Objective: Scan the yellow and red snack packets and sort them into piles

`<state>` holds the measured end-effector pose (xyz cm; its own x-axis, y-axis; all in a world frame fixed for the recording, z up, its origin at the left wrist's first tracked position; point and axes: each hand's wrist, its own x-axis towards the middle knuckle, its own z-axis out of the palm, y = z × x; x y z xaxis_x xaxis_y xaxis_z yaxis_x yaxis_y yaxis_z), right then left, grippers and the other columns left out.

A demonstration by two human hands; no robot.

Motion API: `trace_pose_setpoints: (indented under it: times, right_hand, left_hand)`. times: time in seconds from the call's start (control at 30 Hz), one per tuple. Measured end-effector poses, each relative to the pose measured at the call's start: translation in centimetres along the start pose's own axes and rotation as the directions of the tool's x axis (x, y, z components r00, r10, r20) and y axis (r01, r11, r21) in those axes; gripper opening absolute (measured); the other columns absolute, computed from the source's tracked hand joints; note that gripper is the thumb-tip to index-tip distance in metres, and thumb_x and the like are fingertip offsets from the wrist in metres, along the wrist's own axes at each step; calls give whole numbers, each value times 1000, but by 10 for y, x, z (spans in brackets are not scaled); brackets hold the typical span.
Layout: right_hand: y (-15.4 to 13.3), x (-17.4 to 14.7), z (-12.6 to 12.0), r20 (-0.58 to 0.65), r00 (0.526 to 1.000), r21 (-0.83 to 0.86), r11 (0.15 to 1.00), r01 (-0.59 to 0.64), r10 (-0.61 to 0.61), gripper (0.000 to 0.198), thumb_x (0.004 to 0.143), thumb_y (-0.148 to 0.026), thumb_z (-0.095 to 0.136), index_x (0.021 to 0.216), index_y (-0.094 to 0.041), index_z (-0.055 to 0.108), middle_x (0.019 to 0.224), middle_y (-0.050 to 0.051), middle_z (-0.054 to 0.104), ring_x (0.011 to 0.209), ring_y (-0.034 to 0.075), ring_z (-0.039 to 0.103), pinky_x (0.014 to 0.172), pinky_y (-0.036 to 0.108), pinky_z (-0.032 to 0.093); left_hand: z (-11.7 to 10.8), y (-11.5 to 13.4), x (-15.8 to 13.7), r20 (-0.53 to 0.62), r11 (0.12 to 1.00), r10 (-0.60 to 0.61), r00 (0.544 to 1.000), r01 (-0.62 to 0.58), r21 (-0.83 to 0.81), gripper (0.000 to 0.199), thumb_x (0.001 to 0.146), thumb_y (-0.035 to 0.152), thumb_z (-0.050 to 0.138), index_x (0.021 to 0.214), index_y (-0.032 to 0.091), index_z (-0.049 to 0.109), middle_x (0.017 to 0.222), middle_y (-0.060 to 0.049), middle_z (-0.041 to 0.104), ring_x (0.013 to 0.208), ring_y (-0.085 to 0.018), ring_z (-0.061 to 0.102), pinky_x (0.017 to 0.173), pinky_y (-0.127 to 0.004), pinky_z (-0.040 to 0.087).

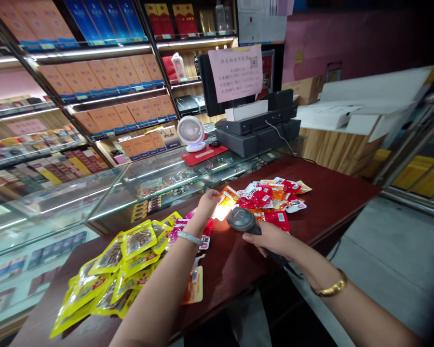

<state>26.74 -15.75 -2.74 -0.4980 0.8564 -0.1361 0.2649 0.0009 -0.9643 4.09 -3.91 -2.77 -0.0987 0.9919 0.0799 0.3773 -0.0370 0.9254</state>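
My left hand (209,201) pinches the edge of an orange snack packet (227,200), which is held up above the table. In my right hand (275,237) is a dark barcode scanner (243,220), its head close to the packet, and bright light falls on the packet's lower part. To the right of the packet lies a pile of red, white and orange snack packets (271,195). Yellow-edged snack packets (139,239) are heaped left of my left forearm. Pink and red packets (207,233) and another orange packet (194,285) are partly hidden by that forearm.
The dark red tabletop (332,193) adjoins a glass display counter (130,180). On the glass stand a white fan (191,131) and a black cash register (258,127) with a trailing cable. Shelves of boxed goods (108,77) rise behind. A metal rail (412,135) stands at right.
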Motion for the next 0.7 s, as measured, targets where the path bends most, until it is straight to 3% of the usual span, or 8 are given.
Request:
trace_pose_setpoints:
  times: [0.2,0.33,0.5,0.6,0.7]
  right_hand:
    - [15,-4,-17,-58,998,76,997,27,-23,40,81,-57,66,88,-19,52,65,-5,60,39,8,46,40,22,36]
    - [19,-8,-26,-97,995,100,995,13,-4,43,79,-60,67,87,-20,50,61,-6,57,38,8,44,40,23,38]
    - [21,-12,-34,-176,984,66,998,-11,22,38,81,-56,67,87,-22,51,49,-8,49,40,12,47,43,25,40]
    - [20,-15,-36,-187,981,27,998,-56,60,38,81,-57,66,87,-21,53,45,-8,49,40,13,46,44,25,39]
    - [17,-19,-33,-179,981,-26,997,-78,72,39,82,-57,63,90,-20,56,46,-7,50,41,13,48,45,25,38]
  left_hand:
    - [34,15,6,61,991,-86,994,92,-98,23,73,30,75,76,18,56,56,5,56,48,-9,50,50,-20,37]
    - [63,26,14,100,963,-141,985,160,-216,22,75,29,75,78,16,58,58,3,59,50,-10,54,53,-22,43]
    - [90,36,12,333,921,56,941,80,-382,36,77,35,76,105,13,66,90,-7,72,76,-15,66,76,-28,52]
    - [77,31,7,296,976,131,946,-72,-205,47,75,33,78,116,14,66,107,-12,72,94,-19,67,87,-30,51]
    - [34,18,-1,243,963,162,956,-207,173,43,78,35,75,116,17,68,112,-11,72,100,-21,66,91,-31,50]
